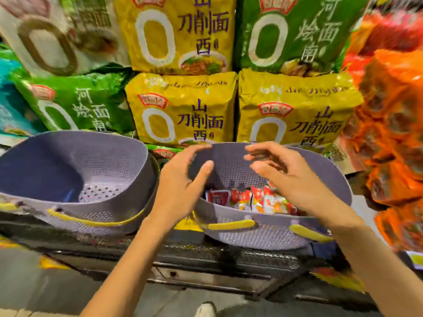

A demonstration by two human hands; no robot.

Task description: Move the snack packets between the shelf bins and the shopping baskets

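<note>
Two grey perforated baskets with yellow handles stand on the shelf edge. The left basket [128, 165] holds nothing. The right basket [329, 179] contains several small red and white snack packets [249, 199] at its bottom. My left hand [180, 186] hovers over the right basket's left rim, fingers loosely spread, holding nothing. My right hand [288, 177] hangs above the packets with fingers relaxed and slightly bent, also holding nothing. Neither hand touches a packet.
Large yellow noodle bags [183, 110] and green noodle bags [75, 104] are stacked behind the baskets. Orange net bags [393, 133] crowd the right side. A dark metal shelf ledge [206, 255] runs below the baskets, with grey floor underneath.
</note>
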